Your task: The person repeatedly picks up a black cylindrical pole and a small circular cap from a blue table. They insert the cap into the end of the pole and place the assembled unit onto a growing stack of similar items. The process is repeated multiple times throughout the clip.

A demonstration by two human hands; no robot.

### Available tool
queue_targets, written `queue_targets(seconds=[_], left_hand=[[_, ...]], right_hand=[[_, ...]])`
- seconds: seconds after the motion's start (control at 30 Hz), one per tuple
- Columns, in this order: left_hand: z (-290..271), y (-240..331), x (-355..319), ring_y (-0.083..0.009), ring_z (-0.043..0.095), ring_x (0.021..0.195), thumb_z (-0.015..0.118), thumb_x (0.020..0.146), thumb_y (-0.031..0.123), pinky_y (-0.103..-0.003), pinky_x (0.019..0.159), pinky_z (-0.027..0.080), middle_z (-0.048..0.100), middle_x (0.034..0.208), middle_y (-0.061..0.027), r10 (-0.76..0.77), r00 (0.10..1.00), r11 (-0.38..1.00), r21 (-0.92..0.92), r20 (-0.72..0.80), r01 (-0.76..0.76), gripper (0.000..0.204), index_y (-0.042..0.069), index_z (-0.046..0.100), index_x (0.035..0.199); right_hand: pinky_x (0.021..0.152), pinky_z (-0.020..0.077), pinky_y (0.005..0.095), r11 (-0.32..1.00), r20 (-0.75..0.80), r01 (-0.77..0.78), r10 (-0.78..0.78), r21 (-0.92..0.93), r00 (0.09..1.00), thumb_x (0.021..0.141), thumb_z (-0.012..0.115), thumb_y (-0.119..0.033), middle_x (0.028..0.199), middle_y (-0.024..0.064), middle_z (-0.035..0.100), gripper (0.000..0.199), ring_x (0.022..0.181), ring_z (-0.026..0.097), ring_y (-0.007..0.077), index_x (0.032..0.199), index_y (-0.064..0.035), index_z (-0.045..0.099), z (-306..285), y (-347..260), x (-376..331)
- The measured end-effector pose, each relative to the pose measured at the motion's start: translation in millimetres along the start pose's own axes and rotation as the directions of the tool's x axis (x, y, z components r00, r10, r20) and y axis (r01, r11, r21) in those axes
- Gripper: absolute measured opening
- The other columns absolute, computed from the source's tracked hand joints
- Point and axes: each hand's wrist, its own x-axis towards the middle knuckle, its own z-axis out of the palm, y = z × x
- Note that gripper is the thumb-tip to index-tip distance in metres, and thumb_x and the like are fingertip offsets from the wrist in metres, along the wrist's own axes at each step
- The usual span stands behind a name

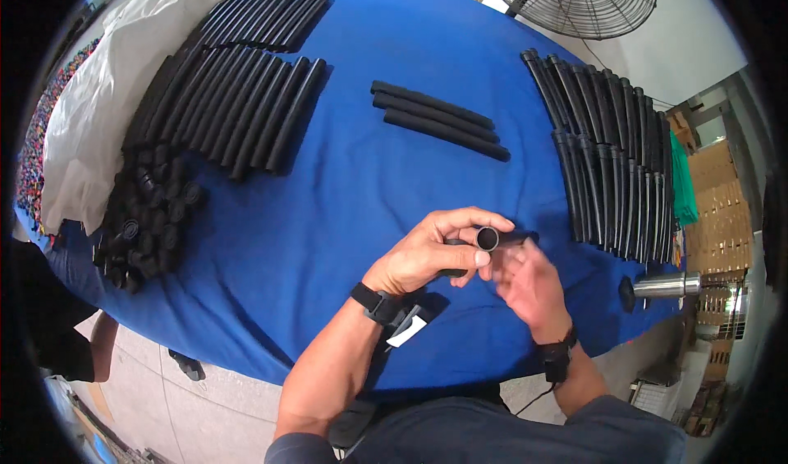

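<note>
My left hand (433, 249) is closed around a black tube (487, 238), whose round open end points up toward me. A second dark bit shows between the lower fingers of that hand, too covered to make out. Beside the tube, my right hand (529, 283) is smeared by motion, with its fingers close to the tube; whether it grips anything is not clear. Three black tubes (443, 119) lie side by side beyond my hands on the blue cloth (353, 185).
Rows of black tubes (238, 107) lie at the left, near a heap of black caps (156, 218) and a white plastic sheet (115, 94). More black tubes with collared ends (607, 152) line the right. A metal cylinder (666, 285) lies at the right edge; a fan (583, 0) stands beyond.
</note>
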Motion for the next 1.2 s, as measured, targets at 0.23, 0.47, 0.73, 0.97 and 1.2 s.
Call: queue_targets(seconds=[0.23, 0.47, 0.73, 0.97, 1.2], left_hand=[[-1, -3, -1, -0.0141, 0.064, 0.063, 0.076, 0.087, 0.011, -0.024, 0.053, 0.045, 0.071, 0.08, -0.0146, -0.006, 1.0, 1.0, -0.018, -0.028, 0.006, 0.048, 0.001, 0.058, 0.131], [0, -4, 0, -0.0145, 0.062, 0.059, 0.077, 0.087, 0.018, -0.026, 0.054, 0.046, 0.072, 0.081, -0.0155, 0.038, 0.998, 0.997, -0.064, 0.055, -0.034, 0.054, 0.0, 0.059, 0.135], [-1, -9, 1, -0.0141, 0.061, 0.058, 0.077, 0.087, 0.02, -0.026, 0.054, 0.046, 0.073, 0.082, -0.016, 0.04, 0.995, 0.995, -0.091, 0.094, -0.031, 0.05, 0.0, 0.063, 0.131], [3, -11, 9, -0.0146, 0.058, 0.059, 0.067, 0.097, 0.021, -0.026, 0.054, 0.047, 0.064, 0.078, -0.0096, 0.174, 0.967, 0.98, -0.06, -0.186, -0.188, 0.041, 0.003, 0.057, 0.132], [-15, -15, 13, -0.0192, 0.059, 0.074, 0.057, 0.101, 0.022, -0.026, 0.052, 0.046, 0.061, 0.105, -0.0131, 0.158, 0.861, 0.808, -0.438, -0.483, -0.394, 0.02, 0.007, 0.057, 0.115]], right_hand=[[0.078, 0.0523, 0.0379, -0.578, 0.709, 0.414, -0.61, -0.703, 0.354, 0.079, 0.08, -0.005, 0.101, 0.0121, 0.062, 0.036, 0.091, 0.064, 0.0284, 0.108, -0.0001, 0.06, 12, -25, 9], [0.085, 0.0509, 0.0338, 0.085, 0.422, 0.525, -0.492, -0.847, 0.761, 0.08, 0.078, -0.005, 0.1, 0.0092, 0.064, 0.035, 0.091, 0.065, 0.0216, 0.11, -0.0025, 0.06, -33, -14, 12], [0.085, 0.05, 0.0326, 0.25, 0.435, 0.491, -0.249, -0.834, 0.865, 0.085, 0.078, -0.012, 0.104, 0.007, 0.064, 0.036, 0.095, 0.062, 0.0178, 0.114, -0.0006, 0.06, -37, -24, -6], [0.072, 0.0482, 0.026, 0.361, 0.344, 0.426, -0.27, -0.829, 0.899, 0.09, 0.073, -0.009, 0.09, 0.0025, 0.061, 0.031, 0.078, 0.059, 0.0109, 0.118, -0.0017, 0.06, -45, -14, -1], [0.051, 0.0434, 0.0254, 0.365, 0.02, 0.086, -0.181, -0.927, 0.983, 0.094, 0.069, -0.014, 0.075, 0.0008, 0.057, 0.031, 0.056, 0.053, 0.0077, 0.118, -0.0014, 0.053, -25, -18, -15]])
